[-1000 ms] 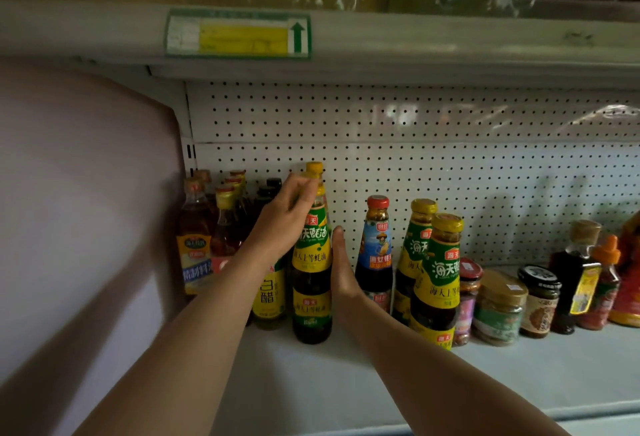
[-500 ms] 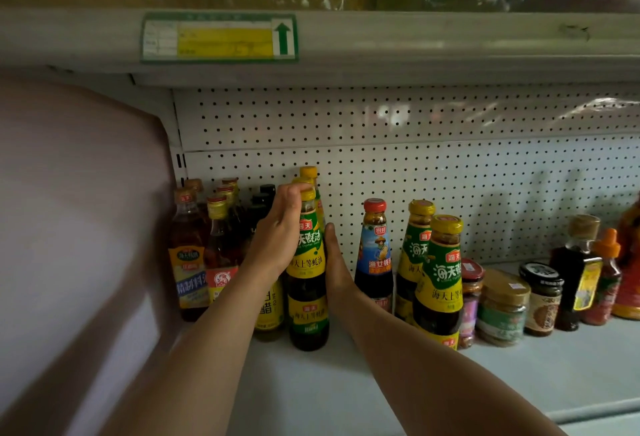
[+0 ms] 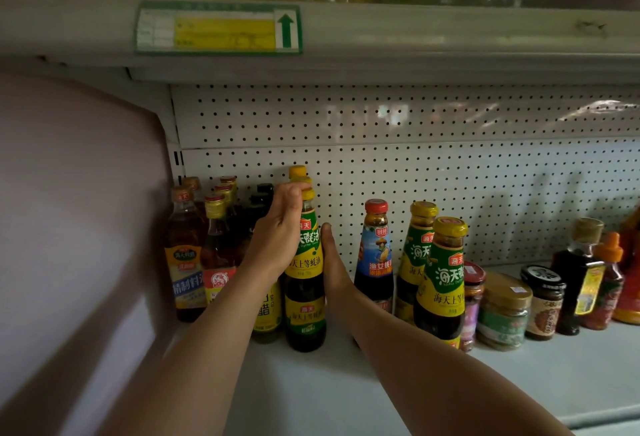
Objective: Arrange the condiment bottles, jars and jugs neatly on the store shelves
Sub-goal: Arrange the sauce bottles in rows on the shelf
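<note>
Oyster-sauce bottle (image 3: pixel 304 283), a tall dark glass one with a green and yellow label and a yellow cap, stood upright on the pale grey metal shelf (image 3: pixel 519 376), at the front of a short row of like bottles whose yellow caps showed behind it. The left hand (image 3: pixel 278 231) lay against the bottle's left side, palm on the shoulder, fingers curled round the neck just under the cap and holding it. The right hand (image 3: pixel 330 262) stood flat and edge-on against the bottle's right side, fingers straight and together, pointing toward the white perforated back panel (image 3: pixel 450 165); whether it gripped or only pressed could not be told.

To the left, near the pale side wall, stood amber cooking-wine bottles with gold caps (image 3: pixel 185 252), and behind the left wrist a yellow-labelled vinegar bottle (image 3: pixel 266 314), partly hidden. To the right, apart from the held bottle, stood a dark bottle with a red cap and blue label (image 3: pixel 375 255), then two more green-labelled oyster-sauce bottles (image 3: pixel 440 280), one in front of the other. Beyond them sat a row of short glass jars (image 3: pixel 505 311), and further right a dark sauce bottle with a tan cap (image 3: pixel 578 273) and a red chilli-sauce bottle with an orange cap (image 3: pixel 606 280). Overhead, the upper shelf's edge carried a green and yellow price tag (image 3: pixel 218 28).
</note>
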Demonstrator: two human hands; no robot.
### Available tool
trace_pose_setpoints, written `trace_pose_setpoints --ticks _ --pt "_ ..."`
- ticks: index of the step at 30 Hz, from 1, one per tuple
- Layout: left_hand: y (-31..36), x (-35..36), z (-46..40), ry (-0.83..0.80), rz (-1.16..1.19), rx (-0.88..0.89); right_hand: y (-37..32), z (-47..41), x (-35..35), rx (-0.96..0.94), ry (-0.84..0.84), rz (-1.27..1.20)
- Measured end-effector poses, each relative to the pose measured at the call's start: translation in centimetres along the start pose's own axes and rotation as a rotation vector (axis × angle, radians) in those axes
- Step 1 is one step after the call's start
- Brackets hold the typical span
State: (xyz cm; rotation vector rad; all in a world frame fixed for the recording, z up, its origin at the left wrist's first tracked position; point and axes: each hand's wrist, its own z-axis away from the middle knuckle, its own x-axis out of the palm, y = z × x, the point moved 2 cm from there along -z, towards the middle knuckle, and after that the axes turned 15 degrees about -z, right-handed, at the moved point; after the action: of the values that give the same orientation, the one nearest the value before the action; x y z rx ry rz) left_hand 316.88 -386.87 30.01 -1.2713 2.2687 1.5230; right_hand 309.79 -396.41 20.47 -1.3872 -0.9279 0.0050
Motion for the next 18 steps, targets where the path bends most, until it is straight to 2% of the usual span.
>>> trace_pose_setpoints --ticks 12,18 --pt "-0.1 0.0 0.1 0.017 -0.048 -0.001 1.9 3.2 0.2 -0.021 0.085 -0.060" --pt "0.2 -0.2 0.4 -0.003 -0.082 -0.003 4.9 8.2 -1.6 -0.038 0.064 0.049"
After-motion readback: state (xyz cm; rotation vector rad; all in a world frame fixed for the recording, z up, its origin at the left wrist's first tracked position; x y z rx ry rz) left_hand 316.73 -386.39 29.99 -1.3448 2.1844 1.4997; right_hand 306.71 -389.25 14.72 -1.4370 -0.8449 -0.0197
